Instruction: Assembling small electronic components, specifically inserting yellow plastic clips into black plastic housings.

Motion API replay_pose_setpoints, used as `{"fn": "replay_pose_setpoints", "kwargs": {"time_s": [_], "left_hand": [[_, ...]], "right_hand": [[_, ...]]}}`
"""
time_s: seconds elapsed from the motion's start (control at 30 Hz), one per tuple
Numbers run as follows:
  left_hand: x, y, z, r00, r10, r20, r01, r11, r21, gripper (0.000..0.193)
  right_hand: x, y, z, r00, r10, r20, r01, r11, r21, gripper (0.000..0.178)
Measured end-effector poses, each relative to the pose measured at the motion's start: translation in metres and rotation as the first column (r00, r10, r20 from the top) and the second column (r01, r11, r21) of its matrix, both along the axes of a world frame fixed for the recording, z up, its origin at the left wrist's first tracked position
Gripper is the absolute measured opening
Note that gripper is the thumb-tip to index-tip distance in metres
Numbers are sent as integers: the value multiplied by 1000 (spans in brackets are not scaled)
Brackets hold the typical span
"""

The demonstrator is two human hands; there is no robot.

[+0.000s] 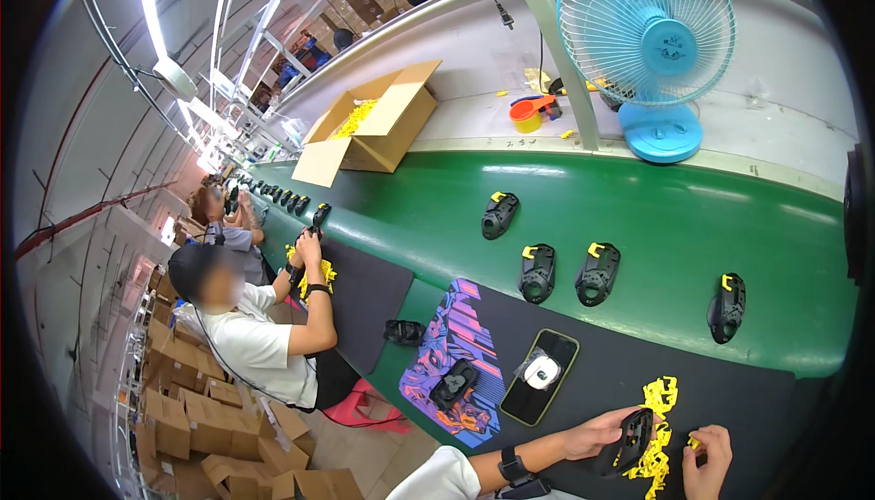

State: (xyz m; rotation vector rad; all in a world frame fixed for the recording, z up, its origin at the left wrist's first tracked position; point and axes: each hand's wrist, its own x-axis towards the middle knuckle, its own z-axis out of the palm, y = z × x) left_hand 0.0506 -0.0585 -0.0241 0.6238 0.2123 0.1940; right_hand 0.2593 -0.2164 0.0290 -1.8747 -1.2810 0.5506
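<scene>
My left hand [594, 434] comes in from the lower edge, its fingers closed round the edge of a black plastic shell [635, 443] tilted on its side. Just right of it, my right hand [709, 465] pinches a small yellow plastic piece [694, 441], apart from the shell. A strip of loose yellow pieces [658, 395] lies on the black mat [583, 377], partly behind the shell. Beyond, on the green conveyor belt [437, 199], sit several black shells [598, 274], each with a yellow piece at its top end.
A phone [541, 381] with a small white item on it lies left of my hands, beside a black shell [454, 384] on a patterned mat [465, 318]. A blue fan [670, 49] and an open carton [378, 126] stand across the belt. A co-worker [260, 327] works at the left.
</scene>
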Motion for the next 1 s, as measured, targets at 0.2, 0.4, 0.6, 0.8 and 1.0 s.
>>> {"fn": "replay_pose_setpoints", "kwargs": {"time_s": [0.2, 0.4, 0.6, 0.8, 1.0], "left_hand": [[0, -5, 2, 999, 7, 43, -5, 999, -34, 88], [4, -6, 6, 998, -56, 32, 56, 998, 7, 94], [-6, -3, 6, 997, -59, 46, 60, 998, -20, 88], [-1, -6, 10, 998, -67, -11, 67, 998, 5, 89], [-10, -5, 7, 998, 10, -55, -9, 999, 32, 87]], "right_hand": [[1, -17, -1, 995, -61, -83, 55, 996, -70, 19], [-10, -26, -41, 902, -289, -321, 304, 953, -3, 7], [-18, -9, -29, 893, -294, -340, 265, 956, -130, 8], [-14, -9, -19, 915, -331, -233, 310, 943, -122, 8], [-9, -3, -17, 879, -209, -428, 158, 976, -153, 16]]}}
